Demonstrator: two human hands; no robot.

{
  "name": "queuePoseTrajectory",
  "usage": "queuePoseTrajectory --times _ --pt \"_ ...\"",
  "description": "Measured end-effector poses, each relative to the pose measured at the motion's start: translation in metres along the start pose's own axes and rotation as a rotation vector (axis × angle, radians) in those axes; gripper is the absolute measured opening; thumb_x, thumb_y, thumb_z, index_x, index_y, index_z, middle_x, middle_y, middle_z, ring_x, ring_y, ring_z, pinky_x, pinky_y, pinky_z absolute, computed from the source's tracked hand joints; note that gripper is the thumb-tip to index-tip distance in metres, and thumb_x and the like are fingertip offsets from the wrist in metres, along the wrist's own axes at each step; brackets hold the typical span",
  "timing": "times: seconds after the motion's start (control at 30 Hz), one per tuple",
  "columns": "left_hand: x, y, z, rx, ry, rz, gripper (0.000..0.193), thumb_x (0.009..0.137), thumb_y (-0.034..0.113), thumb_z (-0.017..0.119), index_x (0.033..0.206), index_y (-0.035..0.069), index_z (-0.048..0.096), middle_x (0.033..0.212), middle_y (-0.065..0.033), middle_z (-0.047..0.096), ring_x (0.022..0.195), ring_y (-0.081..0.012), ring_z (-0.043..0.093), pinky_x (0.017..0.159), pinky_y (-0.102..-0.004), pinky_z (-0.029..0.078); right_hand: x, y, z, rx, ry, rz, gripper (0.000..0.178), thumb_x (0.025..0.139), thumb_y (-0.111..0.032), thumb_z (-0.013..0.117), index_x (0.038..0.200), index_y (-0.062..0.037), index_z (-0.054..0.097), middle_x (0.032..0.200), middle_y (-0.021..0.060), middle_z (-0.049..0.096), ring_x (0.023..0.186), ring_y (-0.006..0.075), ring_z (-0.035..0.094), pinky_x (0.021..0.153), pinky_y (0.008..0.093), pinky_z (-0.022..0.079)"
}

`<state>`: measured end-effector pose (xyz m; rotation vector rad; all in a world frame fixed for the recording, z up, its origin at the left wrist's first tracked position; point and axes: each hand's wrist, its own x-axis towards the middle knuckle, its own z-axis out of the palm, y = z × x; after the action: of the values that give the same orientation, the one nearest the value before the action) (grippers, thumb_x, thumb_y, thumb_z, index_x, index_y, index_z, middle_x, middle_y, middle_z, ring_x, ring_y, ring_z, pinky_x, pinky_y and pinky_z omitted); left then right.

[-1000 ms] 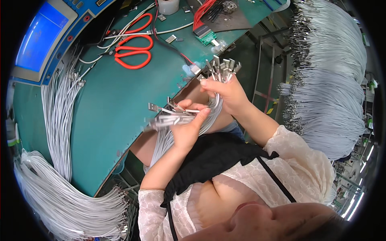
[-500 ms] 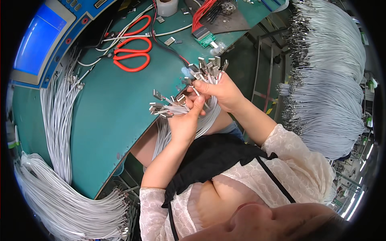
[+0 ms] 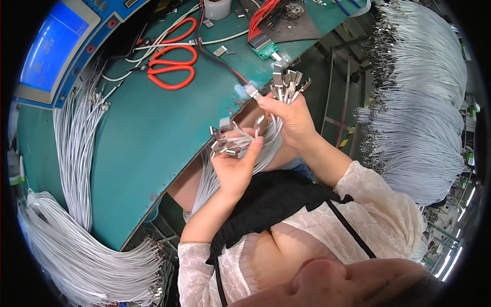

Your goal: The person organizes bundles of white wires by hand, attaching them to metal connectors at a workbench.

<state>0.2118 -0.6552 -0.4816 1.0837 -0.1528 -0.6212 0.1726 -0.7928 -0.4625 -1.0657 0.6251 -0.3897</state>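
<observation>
My left hand (image 3: pixel 234 173) is closed around a bunch of white USB cables (image 3: pixel 207 176), their metal plugs (image 3: pixel 219 142) fanning out past the fingers. One plug stands apart near its thumb tip. My right hand (image 3: pixel 297 122) grips a second bunch of white USB cables (image 3: pixel 271 140), with plugs (image 3: pixel 286 79) sticking up above the fingers. Its thumb and index finger hold a single plug (image 3: pixel 253 93) against the glue-coated end of a red-and-black lead (image 3: pixel 239 77) at the table edge. Whether that plug is fully seated I cannot tell.
Red-handled scissors (image 3: pixel 173 66) lie on the green table (image 3: pixel 138 133). A blue tester with a lit screen (image 3: pixel 51 46) stands at the far left. A green circuit board (image 3: pixel 265 49) has red wires. Cable bundles lie left (image 3: pixel 76 163), lower left (image 3: pixel 92 256) and right (image 3: pixel 414 138).
My hands have moved apart. The right has brought one plug to the lead's end, while the left has shifted slightly right and down. Marks now show on the tester's screen.
</observation>
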Motion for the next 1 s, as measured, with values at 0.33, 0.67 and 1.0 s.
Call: queuePoseTrajectory --times 0.33,0.67,1.0 --pt "0.006 -0.007 0.008 -0.043 0.091 0.024 0.014 0.071 -0.003 0.067 0.075 0.002 0.054 0.074 -0.0034 0.058 0.066 -0.0077 0.053 0.060 -0.0202 0.043 -0.002 -0.002 0.019 0.004 -0.072 0.066 0.012 0.075 -0.010 0.063 0.081 -0.0052 0.055 0.070 0.0025 0.057 0.057 0.0063 0.049 0.050 0.0191 0.037" --pt "0.003 0.002 0.003 -0.105 0.063 -0.101 0.013 0.072 0.000 0.068 0.079 0.002 0.057 0.076 -0.0036 0.060 0.067 -0.0077 0.053 0.061 -0.0211 0.043 0.002 -0.001 0.007 0.062 -0.077 0.031 0.010 0.075 -0.011 0.064 0.080 -0.0042 0.058 0.066 0.0011 0.056 0.056 0.0059 0.049 0.048 0.0198 0.036" --pt "-0.008 0.003 0.002 -0.006 -0.052 -0.200 0.009 0.074 0.004 0.066 0.080 0.001 0.060 0.076 -0.0026 0.061 0.067 -0.0067 0.054 0.063 -0.0200 0.042 0.005 -0.007 0.014 -0.027 -0.147 0.108 0.018 0.075 -0.010 0.063 0.090 -0.0043 0.055 0.071 0.0019 0.057 0.059 0.0060 0.050 0.049 0.0179 0.037"
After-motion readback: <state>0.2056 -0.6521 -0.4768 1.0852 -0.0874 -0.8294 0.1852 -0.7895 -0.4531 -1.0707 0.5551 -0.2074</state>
